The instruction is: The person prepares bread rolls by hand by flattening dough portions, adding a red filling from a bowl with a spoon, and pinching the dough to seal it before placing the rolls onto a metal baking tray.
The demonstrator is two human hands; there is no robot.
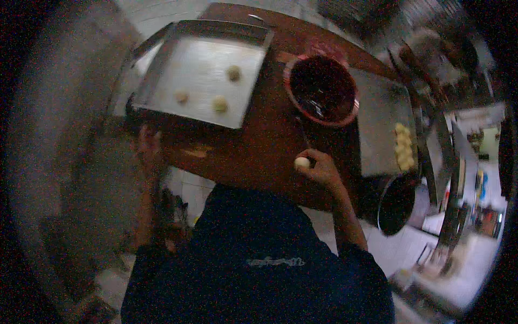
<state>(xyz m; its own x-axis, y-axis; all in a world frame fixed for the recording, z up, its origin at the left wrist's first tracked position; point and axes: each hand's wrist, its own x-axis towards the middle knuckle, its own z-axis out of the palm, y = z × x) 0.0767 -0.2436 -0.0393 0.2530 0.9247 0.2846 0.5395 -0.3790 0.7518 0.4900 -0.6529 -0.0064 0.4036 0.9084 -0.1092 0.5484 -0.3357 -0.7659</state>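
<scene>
In the head view, a pale ball (302, 162) is gripped by the right hand (321, 168) near the counter's front edge (259, 184); ball-handling seems underway, gentle pressure needed next. Near the tray (197, 62), the left hand (149, 143) cannot be judged open or closed.

My dark navy shirt (259, 229) fills six o'clock, blurred pale lettering (275, 262) across it. Its short sleeves (364, 270), toward five and seven, leave my forearms (350, 220) bare.
</scene>
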